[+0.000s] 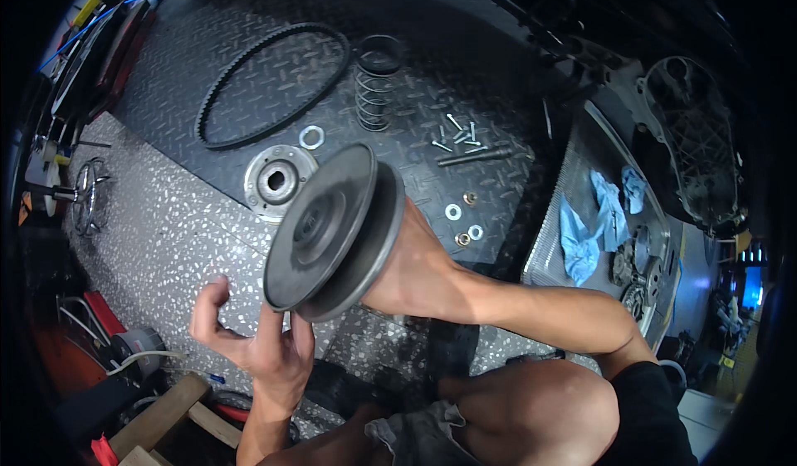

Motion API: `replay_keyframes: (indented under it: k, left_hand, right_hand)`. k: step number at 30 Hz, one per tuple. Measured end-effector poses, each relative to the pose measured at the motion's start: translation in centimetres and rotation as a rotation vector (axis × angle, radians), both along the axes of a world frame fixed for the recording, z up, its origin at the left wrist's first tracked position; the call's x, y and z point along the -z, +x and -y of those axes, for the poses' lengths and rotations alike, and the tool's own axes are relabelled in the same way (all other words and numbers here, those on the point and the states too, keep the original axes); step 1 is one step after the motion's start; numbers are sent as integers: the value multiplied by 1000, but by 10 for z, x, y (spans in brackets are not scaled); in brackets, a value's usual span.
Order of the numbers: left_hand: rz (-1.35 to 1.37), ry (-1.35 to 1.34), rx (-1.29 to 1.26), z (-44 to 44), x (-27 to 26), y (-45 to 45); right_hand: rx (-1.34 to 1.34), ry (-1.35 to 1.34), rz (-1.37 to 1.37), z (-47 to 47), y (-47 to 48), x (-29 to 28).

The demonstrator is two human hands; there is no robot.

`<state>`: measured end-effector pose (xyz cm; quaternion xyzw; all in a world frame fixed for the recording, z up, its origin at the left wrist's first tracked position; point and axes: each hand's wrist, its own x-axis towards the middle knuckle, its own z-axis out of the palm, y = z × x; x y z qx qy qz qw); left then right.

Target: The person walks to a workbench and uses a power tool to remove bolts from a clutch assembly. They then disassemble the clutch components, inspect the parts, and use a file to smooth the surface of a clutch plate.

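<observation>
A metal scooter-type pulley assembly (320, 232), two round sheaves with a groove between them, is held up tilted before me. My right hand (417, 267) grips it from behind, its fingers hidden by the sheaves. Under the lower rim is my left hand (268, 341), thumb apart and some fingertips at the rim; whether they press on it is unclear. Just behind the pulley, a round clutch plate or hub (252, 186) lies on the floor beside a large hex nut (311, 137). Further off are a toothed drive belt (218, 99) and a coil spring (373, 100).
Several bolts (461, 135), a metal rod (476, 156) and washers (452, 211) lie on the diamond-plate mat (411, 173). At right stands a metal tray (548, 242) with blue gloves or cloths (579, 242) and gears. A wooden frame (162, 413) is at lower left.
</observation>
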<state>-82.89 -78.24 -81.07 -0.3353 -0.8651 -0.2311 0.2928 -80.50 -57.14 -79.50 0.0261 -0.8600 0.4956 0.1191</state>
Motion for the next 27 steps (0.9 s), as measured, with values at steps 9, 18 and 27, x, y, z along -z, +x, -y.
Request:
replay_keyframes:
  k: [9,18,27]
  left_hand:
    - [197,178,369,10,-2,-5]
    - [1796,668,680,16,-5,-33]
    - [1921,1490,1001,-43,79,-2]
  right_hand:
    - [99,-3,73,-1,25,-14]
    - [-254,1024,-205,-9,26,-27]
    - [-206,894,-398,3,46,-12]
